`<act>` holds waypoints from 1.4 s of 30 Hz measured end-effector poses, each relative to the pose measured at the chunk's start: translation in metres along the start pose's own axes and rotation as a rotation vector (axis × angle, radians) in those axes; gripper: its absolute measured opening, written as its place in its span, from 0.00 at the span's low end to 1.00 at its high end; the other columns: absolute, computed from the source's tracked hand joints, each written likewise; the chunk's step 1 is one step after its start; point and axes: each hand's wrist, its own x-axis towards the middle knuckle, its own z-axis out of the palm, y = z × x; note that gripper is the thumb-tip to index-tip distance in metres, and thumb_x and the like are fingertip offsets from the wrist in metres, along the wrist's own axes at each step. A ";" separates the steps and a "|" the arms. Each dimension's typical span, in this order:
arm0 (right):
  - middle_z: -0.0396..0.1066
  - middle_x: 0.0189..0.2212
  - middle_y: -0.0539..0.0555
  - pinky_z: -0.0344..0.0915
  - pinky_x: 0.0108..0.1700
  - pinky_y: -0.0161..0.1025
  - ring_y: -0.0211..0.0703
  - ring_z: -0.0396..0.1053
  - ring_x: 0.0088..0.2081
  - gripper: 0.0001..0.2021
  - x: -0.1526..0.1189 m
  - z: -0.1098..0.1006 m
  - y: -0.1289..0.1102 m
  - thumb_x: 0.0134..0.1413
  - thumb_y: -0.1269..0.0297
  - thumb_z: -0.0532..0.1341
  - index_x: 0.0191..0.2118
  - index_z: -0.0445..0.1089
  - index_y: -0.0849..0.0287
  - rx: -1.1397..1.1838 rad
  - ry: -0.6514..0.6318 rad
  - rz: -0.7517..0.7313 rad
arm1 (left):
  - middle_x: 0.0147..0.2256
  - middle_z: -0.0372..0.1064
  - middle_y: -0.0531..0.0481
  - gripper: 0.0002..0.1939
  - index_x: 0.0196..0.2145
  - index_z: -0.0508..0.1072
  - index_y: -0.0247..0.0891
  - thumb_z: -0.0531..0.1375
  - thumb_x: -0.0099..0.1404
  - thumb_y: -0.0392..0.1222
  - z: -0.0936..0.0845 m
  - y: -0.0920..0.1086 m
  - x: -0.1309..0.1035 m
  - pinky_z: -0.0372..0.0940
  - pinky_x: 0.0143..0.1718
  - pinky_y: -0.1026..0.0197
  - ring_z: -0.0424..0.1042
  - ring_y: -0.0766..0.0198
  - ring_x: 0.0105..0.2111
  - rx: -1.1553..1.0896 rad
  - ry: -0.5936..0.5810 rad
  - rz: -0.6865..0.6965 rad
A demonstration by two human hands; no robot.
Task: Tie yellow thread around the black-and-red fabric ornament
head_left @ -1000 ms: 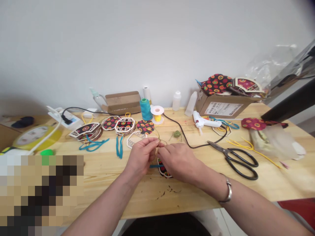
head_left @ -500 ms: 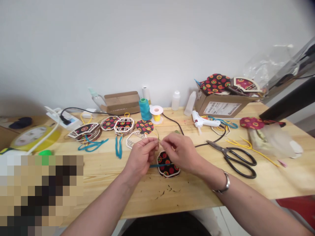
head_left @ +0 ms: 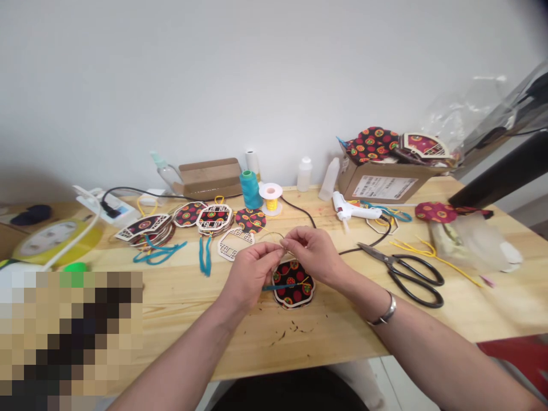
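My left hand (head_left: 250,274) and my right hand (head_left: 314,254) meet fingertip to fingertip over the middle of the table. Both are pinched on a thin cord (head_left: 272,233), which loops out beyond the fingers; its ends are hidden. Just below them lies a black floral fabric ornament (head_left: 294,295) with a pale scalloped rim. A teal tassel cord (head_left: 274,287) and a bit of yellow cord cross its face. Left of my fingers sits a bare openwork wooden frame (head_left: 233,244), and behind it is a round fabric-covered piece (head_left: 250,220).
Large black-handled scissors (head_left: 417,279) and a white glue gun (head_left: 355,211) lie to the right. A teal thread cone (head_left: 251,191) and a yellow cord spool (head_left: 270,200) stand behind. Finished ornaments (head_left: 214,218) are stacked left; a cardboard box (head_left: 381,182) is at back right.
The right hand has shifted slightly up and away, uncovering more of the ornament and the yellow cord on it. Both hands stay pinched together; the view has drifted slightly.
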 end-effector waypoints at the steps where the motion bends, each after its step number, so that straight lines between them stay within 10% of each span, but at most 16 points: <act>1: 0.63 0.19 0.47 0.55 0.27 0.33 0.33 0.58 0.23 0.08 0.001 -0.001 0.000 0.50 0.66 0.58 0.23 0.66 0.61 0.014 -0.001 0.004 | 0.15 0.54 0.60 0.10 0.24 0.72 0.34 0.65 0.50 0.43 0.000 0.000 0.000 0.45 0.15 0.71 0.49 0.77 0.14 0.006 -0.005 0.009; 15: 0.64 0.21 0.47 0.66 0.33 0.36 0.32 0.63 0.25 0.14 0.003 0.001 -0.003 0.41 0.56 0.65 0.23 0.63 0.61 0.714 -0.151 0.334 | 0.14 0.56 0.59 0.08 0.24 0.73 0.33 0.65 0.50 0.41 0.000 0.001 -0.002 0.46 0.15 0.71 0.51 0.77 0.15 -0.018 0.024 0.076; 42: 0.62 0.19 0.46 0.51 0.22 0.31 0.30 0.54 0.21 0.09 0.003 -0.006 -0.005 0.46 0.60 0.62 0.26 0.68 0.62 0.272 -0.149 0.218 | 0.14 0.56 0.59 0.08 0.24 0.74 0.34 0.65 0.49 0.42 0.000 0.001 -0.001 0.46 0.16 0.71 0.51 0.75 0.16 0.027 0.091 0.102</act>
